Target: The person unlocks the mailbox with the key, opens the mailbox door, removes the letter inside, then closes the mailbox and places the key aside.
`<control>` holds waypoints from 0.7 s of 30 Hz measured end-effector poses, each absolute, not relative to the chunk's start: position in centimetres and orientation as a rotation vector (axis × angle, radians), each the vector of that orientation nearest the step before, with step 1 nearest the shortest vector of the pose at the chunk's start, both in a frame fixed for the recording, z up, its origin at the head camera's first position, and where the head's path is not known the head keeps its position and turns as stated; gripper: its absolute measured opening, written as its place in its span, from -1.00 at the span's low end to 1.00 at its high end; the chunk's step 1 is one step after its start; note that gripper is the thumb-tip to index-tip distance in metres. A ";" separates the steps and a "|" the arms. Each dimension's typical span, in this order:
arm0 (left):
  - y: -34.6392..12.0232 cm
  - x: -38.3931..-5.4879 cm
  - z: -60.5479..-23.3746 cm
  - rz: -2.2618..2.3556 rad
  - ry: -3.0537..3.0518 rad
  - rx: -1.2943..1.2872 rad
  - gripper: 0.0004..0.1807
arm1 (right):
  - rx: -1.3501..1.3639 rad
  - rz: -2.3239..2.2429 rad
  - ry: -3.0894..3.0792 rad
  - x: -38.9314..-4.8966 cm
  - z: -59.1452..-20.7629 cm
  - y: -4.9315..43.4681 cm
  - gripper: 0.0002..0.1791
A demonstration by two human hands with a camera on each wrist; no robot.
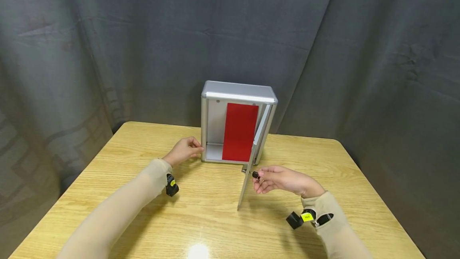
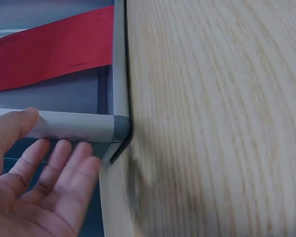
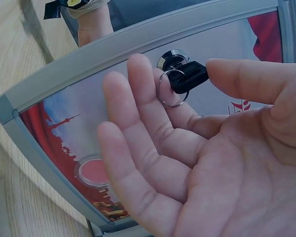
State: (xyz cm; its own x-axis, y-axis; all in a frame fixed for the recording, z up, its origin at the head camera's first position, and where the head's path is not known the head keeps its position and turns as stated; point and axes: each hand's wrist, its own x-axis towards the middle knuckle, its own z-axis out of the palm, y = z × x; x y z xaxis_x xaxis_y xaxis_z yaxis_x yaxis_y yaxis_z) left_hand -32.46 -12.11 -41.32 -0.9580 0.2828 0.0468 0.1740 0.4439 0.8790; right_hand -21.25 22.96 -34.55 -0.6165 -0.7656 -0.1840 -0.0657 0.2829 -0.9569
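Observation:
A grey metal box [image 1: 238, 91] stands upright on the table with its door [image 1: 247, 183] swung out toward me on the right. Inside leans a red paper envelope [image 1: 240, 131] with small dark print. My left hand [image 1: 184, 150] holds the box's lower left frame edge, thumb on the front and fingers by the side wall. On the door's outer face, a black-headed key [image 3: 190, 76] with a metal ring sits at a round lock [image 3: 171, 58]. My right hand [image 1: 282, 179] pinches the key head between thumb and index finger; the other fingers are loosely bent.
The wooden table [image 1: 151, 219] carries the box near its back edge. A dark grey curtain [image 1: 161, 43] hangs right behind. The door's outer face has a colourful printed picture and a round pink window [image 3: 94, 171]. A lock tab [image 1: 244, 168] juts from its inner side.

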 end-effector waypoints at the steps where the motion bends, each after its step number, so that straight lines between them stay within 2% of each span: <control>1: -12.2 -32.4 -41.2 1.535 2.578 0.409 -0.75 | -0.744 -1.378 1.902 -21.3 -34.6 23.0 -0.54; 5: -12.0 -31.8 -40.4 1.395 2.545 0.309 -0.84 | -0.740 -1.384 1.896 -21.3 -34.6 23.0 -0.51; 8: -11.3 -31.1 -39.5 1.198 2.488 0.324 -0.76 | -0.739 -1.384 1.896 -21.3 -34.6 22.9 -0.52; 10: -10.4 -30.5 -38.8 1.079 2.461 0.456 -0.74 | -0.737 -1.381 1.899 -21.3 -34.6 22.9 -0.53; 15: -6.9 -29.4 -37.7 1.018 2.602 0.832 -0.85 | -0.734 -1.364 1.916 -21.3 -34.6 22.8 -0.51; 17: -5.5 -29.4 -37.4 1.081 2.689 0.856 -0.79 | -0.731 -1.360 1.919 -21.3 -34.6 22.7 -0.50; 21: -3.3 -30.2 -36.9 1.265 2.800 0.723 -0.51 | -0.735 -1.364 1.918 -21.4 -34.6 22.7 -0.51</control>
State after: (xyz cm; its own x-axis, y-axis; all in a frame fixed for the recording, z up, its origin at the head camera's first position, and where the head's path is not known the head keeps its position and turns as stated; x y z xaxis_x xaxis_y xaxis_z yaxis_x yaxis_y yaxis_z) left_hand -30.16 -3.32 -36.92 -0.8950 0.4004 0.1966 0.4121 0.5736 0.7079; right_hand -21.38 22.70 -34.57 -0.6216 -0.7590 -0.1934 -0.0666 0.2973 -0.9525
